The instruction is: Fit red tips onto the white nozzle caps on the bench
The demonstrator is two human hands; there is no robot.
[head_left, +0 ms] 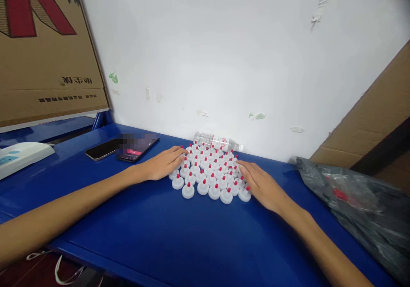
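Note:
Many white nozzle caps with red tips (210,178) stand upright in a tight cluster on the blue table (205,235). At the cluster's left edge rests my left hand (165,162), its fingers stretched out and touching or nearly touching the outer caps. On the opposite side my right hand (264,185) lies against the right edge, fingers extended along the caps. Neither hand grips a cap; a few caps are partly hidden by the fingers. Behind the cluster a clear plastic bottle (221,142) with a red and white label lies on its side by the wall.
Two phones lie left of my left hand: a dark phone (101,149) and one with a lit screen (141,146). A white device (24,156) sits at far left. A grey plastic bag (355,210) lies at right. Cardboard (48,65) stands at upper left.

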